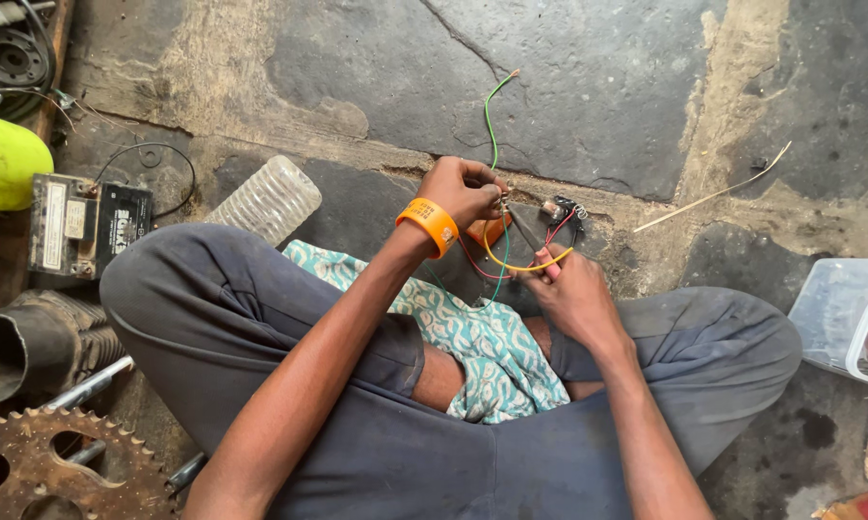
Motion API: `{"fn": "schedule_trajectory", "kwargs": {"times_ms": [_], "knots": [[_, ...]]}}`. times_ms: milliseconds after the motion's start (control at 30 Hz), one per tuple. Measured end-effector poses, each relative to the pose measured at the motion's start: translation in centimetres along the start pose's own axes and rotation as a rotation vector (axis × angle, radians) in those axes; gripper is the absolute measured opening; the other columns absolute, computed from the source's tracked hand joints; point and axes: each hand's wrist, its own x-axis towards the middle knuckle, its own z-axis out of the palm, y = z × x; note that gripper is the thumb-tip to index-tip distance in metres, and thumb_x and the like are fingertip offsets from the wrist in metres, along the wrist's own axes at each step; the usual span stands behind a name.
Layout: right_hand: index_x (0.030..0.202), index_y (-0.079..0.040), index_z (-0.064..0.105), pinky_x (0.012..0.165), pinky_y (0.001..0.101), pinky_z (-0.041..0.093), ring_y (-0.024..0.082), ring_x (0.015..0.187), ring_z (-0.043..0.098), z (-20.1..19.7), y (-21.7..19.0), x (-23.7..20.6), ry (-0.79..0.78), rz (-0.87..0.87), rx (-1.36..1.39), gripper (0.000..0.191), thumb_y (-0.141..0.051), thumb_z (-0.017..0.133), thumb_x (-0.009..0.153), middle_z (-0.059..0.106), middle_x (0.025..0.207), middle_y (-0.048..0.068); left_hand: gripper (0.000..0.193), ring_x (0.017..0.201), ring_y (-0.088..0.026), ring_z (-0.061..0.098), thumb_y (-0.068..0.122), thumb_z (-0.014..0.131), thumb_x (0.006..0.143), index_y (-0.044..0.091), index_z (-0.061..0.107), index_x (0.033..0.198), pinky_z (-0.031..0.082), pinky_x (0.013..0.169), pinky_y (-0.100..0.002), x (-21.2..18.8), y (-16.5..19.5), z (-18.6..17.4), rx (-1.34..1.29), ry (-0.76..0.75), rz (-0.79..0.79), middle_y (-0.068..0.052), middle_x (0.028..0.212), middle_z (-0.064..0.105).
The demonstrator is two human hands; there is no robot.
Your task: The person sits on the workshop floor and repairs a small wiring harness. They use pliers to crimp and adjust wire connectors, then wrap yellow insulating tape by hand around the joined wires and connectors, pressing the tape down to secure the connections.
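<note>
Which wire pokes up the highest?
The green wire. It rises above the left hand over the stone floor, while the yellow wire and red wire loop low between the hands.

- I'm looking down at a rough repair workshop, floor level, likely for motorbikes.
- Beyond the fingers (472, 183) it's all cracked, oil-stained stone floor (597, 87).
- Far out past the left-hand fingers: a small battery (87, 226), a rusty sprocket (58, 467), a black rubber boot (39, 347).
- Coloured wires (525, 260) run between the fingers, a tiny connector (561, 209) just beside them.
- A clear plastic tub (838, 313) sits well off the right-hand fingers.
</note>
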Motion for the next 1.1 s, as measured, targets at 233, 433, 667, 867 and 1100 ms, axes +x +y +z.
{"fn": "schedule_trajectory", "kwargs": {"times_ms": [233, 433, 667, 867, 1100], "knots": [[0.098, -0.001, 0.064, 0.068, 0.0545, 0.049, 0.047, 0.086, 0.065, 0.3, 0.4, 0.1, 0.047, -0.048, -0.028, 0.022, -0.023, 0.067, 0.096, 0.066, 0.08, 0.026, 0.021, 0.076, -0.013, 0.072, 0.009, 0.085, 0.077, -0.002, 0.074, 0.091, 0.061, 0.069, -0.028, -0.4, 0.3, -0.1, 0.172, 0.0, 0.068, -0.008, 0.085, 0.076], [0.104, -0.003, 0.063, 0.082, 0.0525, 0.05, 0.042, 0.098, 0.065, 0.3, 0.9, -0.3, 0.073, -0.322, -0.083, 0.014, -0.015, 0.057, 0.105, 0.073, 0.094, 0.018, 0.019, 0.076, -0.009, 0.073, 0.002, 0.083, 0.073, 0.001, 0.077, 0.091, 0.06, 0.069, -0.025, -0.1, 0.0, -0.4, 0.199, -0.036, 0.063, -0.003, 0.084, 0.078], [0.135, -0.004, 0.055, 0.085, 0.0506, 0.051, 0.039, 0.103, 0.064, 0.1, 1.1, -0.5, 0.071, -0.295, -0.02, 0.04, -0.012, 0.059, 0.095, 0.07, 0.112, 0.018, 0.024, 0.063, -0.011, 0.068, -0.012, 0.069, 0.077, -0.001, 0.076, 0.097, 0.053, 0.048, -0.026, -1.0, 0.9, -0.1, 0.118, -0.046, -0.084, -0.005, 0.091, 0.076], [0.142, -0.008, 0.055, 0.089, 0.0485, 0.049, 0.037, 0.104, 0.061, -0.9, 0.6, -1.2, 0.106, -0.344, -0.127, 0.049, -0.008, 0.061, 0.093, 0.064, 0.111, 0.017, 0.025, 0.066, -0.011, 0.071, -0.015, 0.063, 0.079, -0.002, 0.074, 0.098, 0.054, 0.049, -0.027, -1.4, 1.7, -0.1, 0.026, -0.097, -0.11, -0.007, 0.093, 0.077], [0.142, -0.011, 0.058, 0.087, 0.0472, 0.047, 0.036, 0.095, 0.058, -1.5, 0.0, -1.3, 0.128, -0.358, -0.175, 0.046, -0.011, 0.063, 0.096, 0.063, 0.103, 0.016, 0.024, 0.062, -0.014, 0.068, -0.016, 0.061, 0.081, -0.006, 0.073, 0.1, 0.056, 0.051, -0.029, -1.2, 1.3, -0.1, -0.104, -0.196, -0.109, -0.011, 0.09, 0.075]]}}
